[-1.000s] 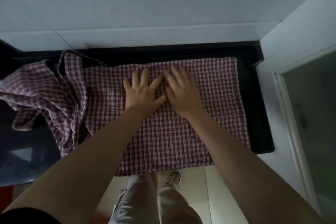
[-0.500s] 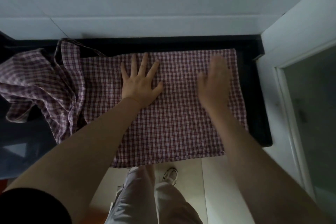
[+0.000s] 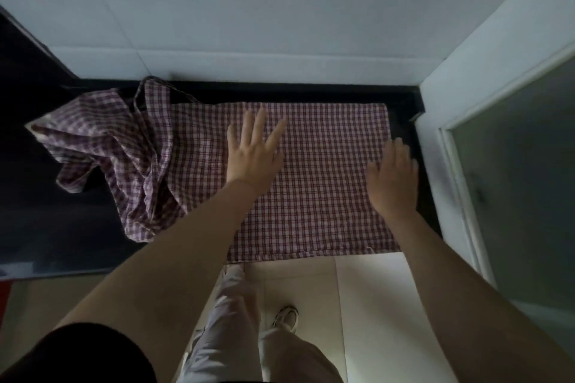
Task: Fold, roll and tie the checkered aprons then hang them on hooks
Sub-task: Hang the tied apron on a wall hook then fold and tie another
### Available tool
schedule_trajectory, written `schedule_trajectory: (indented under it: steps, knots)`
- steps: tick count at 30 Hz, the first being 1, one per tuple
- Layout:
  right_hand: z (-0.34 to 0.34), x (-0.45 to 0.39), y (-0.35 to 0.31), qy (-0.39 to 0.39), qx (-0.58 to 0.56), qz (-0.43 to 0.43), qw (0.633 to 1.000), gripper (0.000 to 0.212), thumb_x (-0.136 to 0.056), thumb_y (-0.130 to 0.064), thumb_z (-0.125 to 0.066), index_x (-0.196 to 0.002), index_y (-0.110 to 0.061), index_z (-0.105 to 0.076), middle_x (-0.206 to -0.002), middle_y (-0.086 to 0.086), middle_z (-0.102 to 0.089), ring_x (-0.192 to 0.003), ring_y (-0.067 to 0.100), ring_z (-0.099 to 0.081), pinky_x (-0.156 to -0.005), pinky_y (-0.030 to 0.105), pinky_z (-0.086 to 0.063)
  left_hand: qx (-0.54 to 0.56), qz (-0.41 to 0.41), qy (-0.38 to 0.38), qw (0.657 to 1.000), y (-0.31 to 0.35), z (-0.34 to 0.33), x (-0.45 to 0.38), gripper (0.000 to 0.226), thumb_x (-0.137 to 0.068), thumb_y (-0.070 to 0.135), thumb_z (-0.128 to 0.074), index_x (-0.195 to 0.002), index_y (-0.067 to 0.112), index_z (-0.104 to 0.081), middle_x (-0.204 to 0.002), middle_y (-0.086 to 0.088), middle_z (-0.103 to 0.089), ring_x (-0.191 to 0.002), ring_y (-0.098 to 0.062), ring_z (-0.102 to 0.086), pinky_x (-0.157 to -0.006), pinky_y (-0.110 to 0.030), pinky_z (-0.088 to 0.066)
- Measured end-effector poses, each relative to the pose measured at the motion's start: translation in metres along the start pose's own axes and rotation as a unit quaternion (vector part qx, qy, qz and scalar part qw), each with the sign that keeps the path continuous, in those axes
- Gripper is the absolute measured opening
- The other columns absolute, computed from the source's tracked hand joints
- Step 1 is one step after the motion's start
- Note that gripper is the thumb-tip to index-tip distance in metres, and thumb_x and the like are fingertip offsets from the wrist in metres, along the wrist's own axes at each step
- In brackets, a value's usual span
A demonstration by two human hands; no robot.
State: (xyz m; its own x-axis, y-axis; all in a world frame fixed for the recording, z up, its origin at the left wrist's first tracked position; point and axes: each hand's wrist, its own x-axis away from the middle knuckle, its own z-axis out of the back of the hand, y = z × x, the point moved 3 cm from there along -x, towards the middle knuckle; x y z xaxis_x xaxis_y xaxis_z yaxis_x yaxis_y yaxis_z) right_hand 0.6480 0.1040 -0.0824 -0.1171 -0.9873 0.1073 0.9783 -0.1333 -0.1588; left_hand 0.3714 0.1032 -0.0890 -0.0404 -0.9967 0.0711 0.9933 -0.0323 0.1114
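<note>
I am pressing my spread left hand (image 3: 252, 152) mid-panel on the red-and-white checkered cotton apron (image 3: 314, 183), its length running left-right, while my flat right hand (image 3: 392, 179) is covering its nearer right edge.

The apron (image 3: 314, 183) is lying flat on the worktop (image 3: 401, 96), its near edge hanging just over the front lip. Its bunched part (image 3: 124, 149) is sitting to the left, spilling onto the worktop there, with a strap (image 3: 146, 93) curling at the back beside the wall (image 3: 280, 9). The left hand (image 3: 252, 152) is resting on the apron's middle, fingers pointing toward the wall. The right hand (image 3: 392, 177) is lying on the apron's right edge, near the door frame (image 3: 448, 149) standing to the right. The floor (image 3: 367, 289) is lying below the worktop's front, with a shoe (image 3: 287, 317) on it.
</note>
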Motion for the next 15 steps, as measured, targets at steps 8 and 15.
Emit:
schedule_trajectory:
  steps: [8, 15]
  knots:
    - [-0.024, 0.078, -0.082, -0.184, -0.021, 0.211, 0.96, 0.056, -0.104, -0.053, -0.024, -0.157, -0.038, -0.019, -0.166, -0.007, -0.009, -0.153, 0.022, -0.006, -0.122, 0.05, -0.013, 0.025, 0.144, -0.066, 0.987, -0.036, 0.034, 0.111, 0.063, -0.093, 0.029, -0.05, -0.15, 0.033, -0.025, -0.161, -0.012, -0.009, -0.145, -0.036, -0.01, -0.116, -0.059, -0.017]
    - [-0.007, 0.058, -0.059, -0.193, -0.019, 0.047, 0.98, 0.059, -0.103, -0.054, -0.022, -0.156, -0.028, -0.02, -0.163, 0.001, -0.025, -0.149, 0.029, -0.02, -0.119, 0.055, -0.018, 0.101, 0.192, 0.019, 0.976, -0.086, 0.048, 0.141, 0.034, -0.097, 0.034, -0.047, -0.127, 0.02, -0.056, -0.133, -0.01, -0.045, -0.123, -0.031, -0.041, -0.101, -0.049, -0.035]
